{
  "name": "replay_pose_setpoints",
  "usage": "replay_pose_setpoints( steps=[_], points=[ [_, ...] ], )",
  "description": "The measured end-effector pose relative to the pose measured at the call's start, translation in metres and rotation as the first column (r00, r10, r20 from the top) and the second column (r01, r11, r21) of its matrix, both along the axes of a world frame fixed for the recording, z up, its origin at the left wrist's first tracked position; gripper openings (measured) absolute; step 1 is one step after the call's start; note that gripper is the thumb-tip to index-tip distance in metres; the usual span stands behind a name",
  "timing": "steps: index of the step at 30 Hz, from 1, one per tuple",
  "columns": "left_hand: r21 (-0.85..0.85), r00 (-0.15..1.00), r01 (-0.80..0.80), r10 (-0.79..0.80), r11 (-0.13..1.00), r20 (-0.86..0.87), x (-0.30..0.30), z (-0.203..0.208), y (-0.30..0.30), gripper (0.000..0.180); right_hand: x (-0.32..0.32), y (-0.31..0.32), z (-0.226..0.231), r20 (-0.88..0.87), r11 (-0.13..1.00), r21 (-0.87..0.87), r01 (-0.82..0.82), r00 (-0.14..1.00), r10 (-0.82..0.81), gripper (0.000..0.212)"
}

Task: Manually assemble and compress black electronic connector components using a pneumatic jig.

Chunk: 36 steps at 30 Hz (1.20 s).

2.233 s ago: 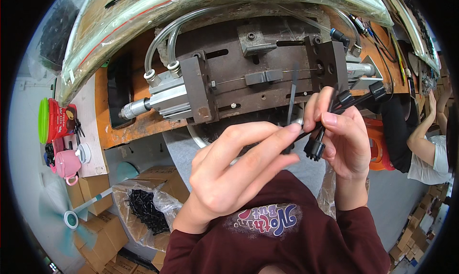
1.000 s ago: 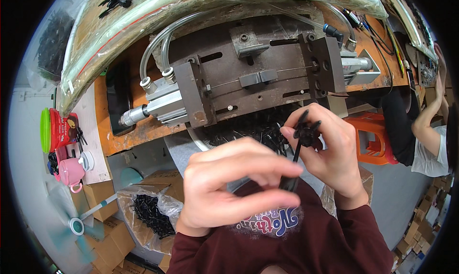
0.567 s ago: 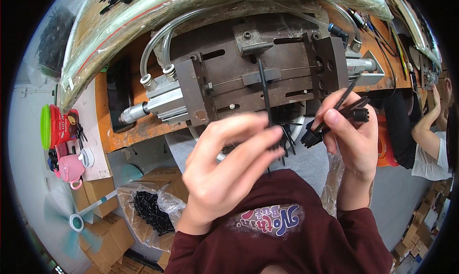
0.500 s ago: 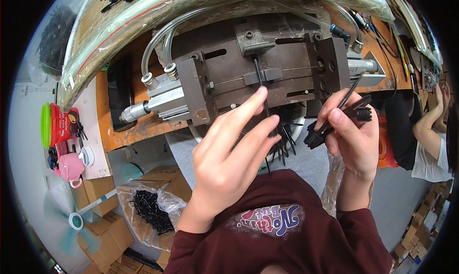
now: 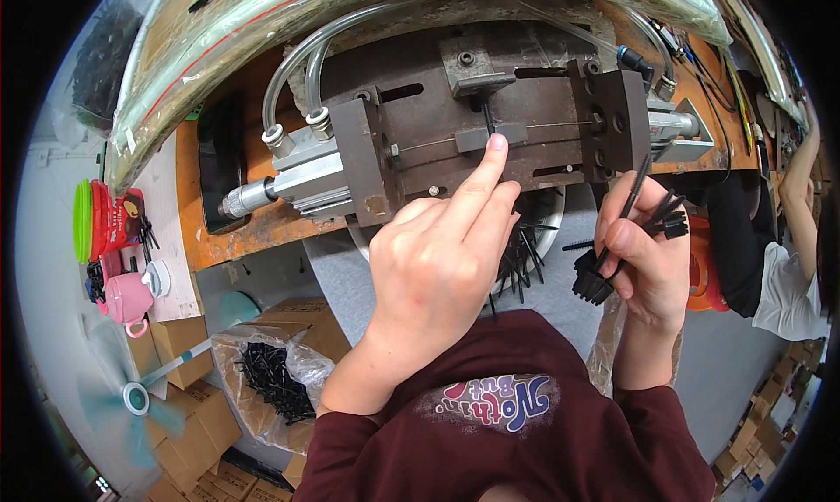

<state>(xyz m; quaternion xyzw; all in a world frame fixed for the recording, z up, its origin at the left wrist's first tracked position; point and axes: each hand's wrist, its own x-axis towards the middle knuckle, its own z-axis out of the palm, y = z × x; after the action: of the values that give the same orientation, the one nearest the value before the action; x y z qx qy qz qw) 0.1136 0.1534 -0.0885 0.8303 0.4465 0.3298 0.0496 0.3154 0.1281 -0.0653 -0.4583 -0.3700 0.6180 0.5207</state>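
Note:
My left hand (image 5: 442,257) reaches up to the dark metal fixture (image 5: 420,121), index finger stretched out and the others partly bent. That fingertip touches or nearly touches a thin black rod (image 5: 488,115), which lies over a small grey block (image 5: 471,140) and points at the upper clamp block (image 5: 472,80). The left thumb is hidden. On the right, my right hand (image 5: 652,261) is closed around several black plastic rods with toothed ends (image 5: 593,281), fanned out at different angles. Below the fixture, more black rods (image 5: 522,255) stick up from a round white container (image 5: 549,232), partly behind my left hand.
Air cylinders (image 5: 319,178) with clear hoses (image 5: 276,77) flank the fixture on an orange wooden bench (image 5: 262,246). At lower left are a plastic-lined box of black pieces (image 5: 273,379) and a turning fan (image 5: 136,399). A pink cup (image 5: 129,301) stands at left. Another person's arm (image 5: 798,187) shows far right.
My left fingers have gone from loosely spread along the rod to one index finger pointing at it. The rods in my right hand have shifted and tilt lower. The view has moved slightly.

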Motion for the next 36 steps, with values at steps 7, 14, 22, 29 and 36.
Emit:
replay_pose_setpoints(
  steps=[7, 14, 22, 29, 36],
  points=[
    [-0.128, 0.869, 0.335, -0.255, 0.933, 0.424, -0.006, 0.009, -0.01, 0.043, -0.012, 0.005, 0.003, 0.103, 0.998, -0.057, 0.025, 0.994, -0.019, 0.023],
    [-0.043, 0.88, 0.273, -0.232, 0.961, 0.415, -0.007, 0.013, -0.021, 0.034, -0.015, 0.008, 0.004, -0.034, 0.991, -0.082, -0.103, 0.994, 0.1, 0.016],
    [0.056, 0.993, 0.043, -0.049, 0.997, 0.111, 0.0, -0.012, -0.004, 0.031, -0.002, 0.002, -0.003, -0.182, 0.988, 0.109, -0.113, 0.974, 0.132, 0.022],
    [0.044, 1.0, 0.004, -0.005, 0.999, 0.031, 0.002, -0.002, 0.0, 0.027, -0.003, -0.001, 0.0, -0.035, 0.999, 0.044, -0.006, 0.999, 0.008, 0.015],
    [-0.099, 0.976, 0.114, -0.093, 0.989, 0.199, -0.003, 0.005, -0.003, 0.033, 0.002, 0.002, 0.001, -0.087, 0.994, -0.068, -0.082, 0.993, 0.076, 0.012]
  ],
)
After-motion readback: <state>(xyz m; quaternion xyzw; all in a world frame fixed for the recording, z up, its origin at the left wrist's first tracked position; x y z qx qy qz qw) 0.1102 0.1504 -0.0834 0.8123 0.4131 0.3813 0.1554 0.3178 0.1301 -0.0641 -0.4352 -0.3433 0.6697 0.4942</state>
